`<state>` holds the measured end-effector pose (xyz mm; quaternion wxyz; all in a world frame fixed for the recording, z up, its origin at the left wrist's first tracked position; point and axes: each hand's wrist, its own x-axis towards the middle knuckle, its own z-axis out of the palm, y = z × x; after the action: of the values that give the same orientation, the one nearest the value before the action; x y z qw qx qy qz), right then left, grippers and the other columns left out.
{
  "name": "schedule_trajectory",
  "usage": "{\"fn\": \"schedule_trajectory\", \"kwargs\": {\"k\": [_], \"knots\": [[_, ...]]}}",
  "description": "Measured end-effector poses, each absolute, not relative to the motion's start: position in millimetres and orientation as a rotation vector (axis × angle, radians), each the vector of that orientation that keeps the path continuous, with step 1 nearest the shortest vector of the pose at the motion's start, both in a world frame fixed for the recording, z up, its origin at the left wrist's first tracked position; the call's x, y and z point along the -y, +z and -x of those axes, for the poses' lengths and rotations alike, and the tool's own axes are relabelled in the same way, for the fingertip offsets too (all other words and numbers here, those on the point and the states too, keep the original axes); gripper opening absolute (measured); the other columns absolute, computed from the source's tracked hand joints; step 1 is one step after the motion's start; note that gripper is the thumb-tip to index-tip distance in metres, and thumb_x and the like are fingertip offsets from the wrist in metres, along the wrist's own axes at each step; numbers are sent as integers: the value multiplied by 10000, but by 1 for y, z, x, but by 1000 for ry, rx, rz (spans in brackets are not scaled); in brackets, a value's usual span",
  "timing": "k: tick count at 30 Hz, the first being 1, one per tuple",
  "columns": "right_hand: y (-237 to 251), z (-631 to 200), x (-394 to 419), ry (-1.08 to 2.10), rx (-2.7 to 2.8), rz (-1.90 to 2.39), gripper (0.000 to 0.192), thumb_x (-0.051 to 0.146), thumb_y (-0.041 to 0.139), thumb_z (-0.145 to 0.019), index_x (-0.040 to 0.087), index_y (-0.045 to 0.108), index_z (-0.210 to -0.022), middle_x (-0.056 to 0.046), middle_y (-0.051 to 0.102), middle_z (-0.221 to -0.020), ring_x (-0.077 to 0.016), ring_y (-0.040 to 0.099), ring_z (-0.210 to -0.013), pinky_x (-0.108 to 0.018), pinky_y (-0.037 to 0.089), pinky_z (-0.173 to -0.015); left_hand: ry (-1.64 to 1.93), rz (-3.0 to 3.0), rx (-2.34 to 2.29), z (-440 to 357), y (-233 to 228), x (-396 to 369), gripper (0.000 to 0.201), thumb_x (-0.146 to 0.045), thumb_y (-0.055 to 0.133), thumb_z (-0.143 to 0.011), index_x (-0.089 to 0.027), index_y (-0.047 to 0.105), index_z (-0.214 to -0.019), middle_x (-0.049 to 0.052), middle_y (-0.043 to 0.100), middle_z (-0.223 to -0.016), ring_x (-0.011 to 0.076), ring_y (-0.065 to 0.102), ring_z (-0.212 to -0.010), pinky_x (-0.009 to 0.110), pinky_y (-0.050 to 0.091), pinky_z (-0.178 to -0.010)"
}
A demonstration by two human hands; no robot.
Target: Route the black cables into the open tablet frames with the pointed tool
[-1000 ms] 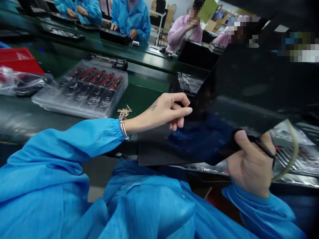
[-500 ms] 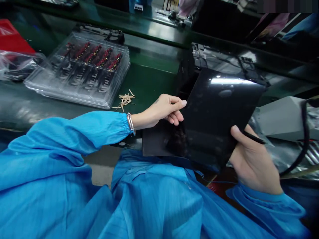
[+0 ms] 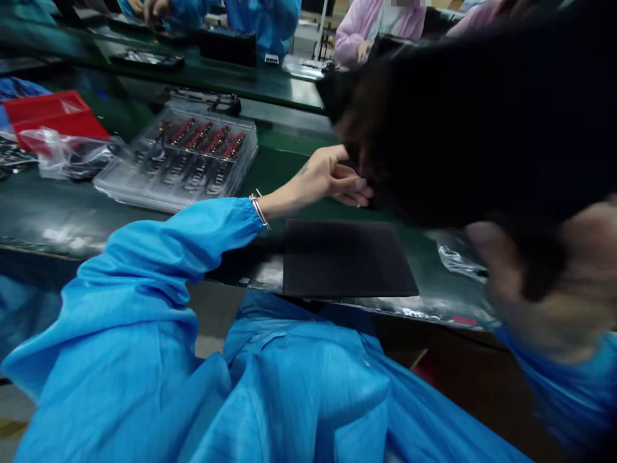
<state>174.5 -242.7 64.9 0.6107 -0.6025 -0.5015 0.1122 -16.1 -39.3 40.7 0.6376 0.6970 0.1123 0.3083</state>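
A large black panel [image 3: 472, 135], blurred and dark, is raised close in front of me on the right. My right hand [image 3: 544, 283], smeared by motion, grips its lower edge, thumb on the near side. Beside the panel's left edge is my left hand [image 3: 337, 179], its fingers curled together; whether they pinch the edge or something small is hidden. Below, a flat black mat [image 3: 344, 257] lies at the front edge of the green bench [image 3: 284, 167].
Stacked clear plastic trays [image 3: 144, 190] with red-and-black parts stand left of my left hand. Farther left are a red bin [image 3: 58, 119] and a plastic bag [image 3: 53, 151]. Clear wrap [image 3: 460, 257] lies right of the mat. Co-workers [image 3: 263, 22] sit across the bench.
The black panel has come up off the bench toward me, tilting, with my right hand moving up and right. My left hand has shifted slightly up, and the mat is now uncovered.
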Motion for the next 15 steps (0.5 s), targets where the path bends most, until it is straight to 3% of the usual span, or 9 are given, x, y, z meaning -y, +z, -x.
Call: {"fn": "schedule_trajectory", "kwargs": {"k": [3,5,8,11,15], "knots": [[49,-167,238,38,1945,1169,404,189,771,-898,345,754,-1270,9,680,-1380,-303,662,-1287,-470,527,-1187,757,-1717,-227,22,30,21,202,-159,758,-840,-104,648,-1000,84,767,-1049,143,723,-981,221,541,-884],[30,-164,236,-201,2281,949,450,153,603,-999,324,659,-1411,-15,616,-1447,-285,647,-1299,-475,550,-1155,666,-1775,-236,35,16,12,347,-208,798,-787,-100,680,-1095,105,770,-1080,177,720,-1029,242,539,-902],[-2,-164,240,-381,2333,927,473,120,530,-1026,256,605,-1472,-77,583,-1477,-290,616,-1327,-476,539,-1148,567,-2018,-531,67,1,6,513,-287,711,-861,-107,648,-1337,116,777,-1049,188,734,-943,276,537,-896],[-25,-169,247,-371,2354,1017,497,81,519,-1014,230,596,-1482,-105,589,-1472,-293,599,-1347,-479,532,-1149,375,-2382,-908,100,-6,8,456,-367,538,-976,-130,681,-1338,82,753,-950,181,695,-848,286,504,-890],[-41,-174,248,-292,2388,1100,545,24,467,-1003,245,587,-1487,-101,572,-1504,-283,549,-1405,-496,504,-1175,166,-2609,-967,122,-17,21,538,-488,401,-1027,-172,669,-1370,106,666,-1133,239,638,-1054,328,464,-994]]}}
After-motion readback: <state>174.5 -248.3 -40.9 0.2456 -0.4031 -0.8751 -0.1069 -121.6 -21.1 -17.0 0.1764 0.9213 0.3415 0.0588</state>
